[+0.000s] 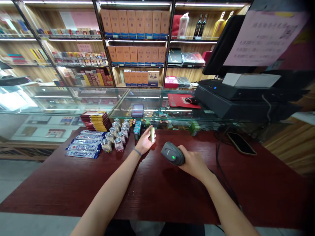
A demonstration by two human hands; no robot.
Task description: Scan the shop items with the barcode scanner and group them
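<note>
My left hand (145, 142) is closed on a small green and white box (153, 134), held up a little above the dark red counter (147, 183). The print on the box is too small to read. In my right hand (194, 163) is a grey barcode scanner (173, 154), gripped by its handle. A green light glows on top, and its head points left toward the box. Left of my left hand stand small blue-green packs (137, 129) in a row, then rows of lidded jars (119, 144).
Blue-and-white long packets (83, 145) and a stack of red and yellow packs (95, 120) lie at the left. Green boxes (194, 128) stand by the glass case (147, 98). A phone (241, 143) and a black cable (219, 164) are at right, below the cash register (221, 105).
</note>
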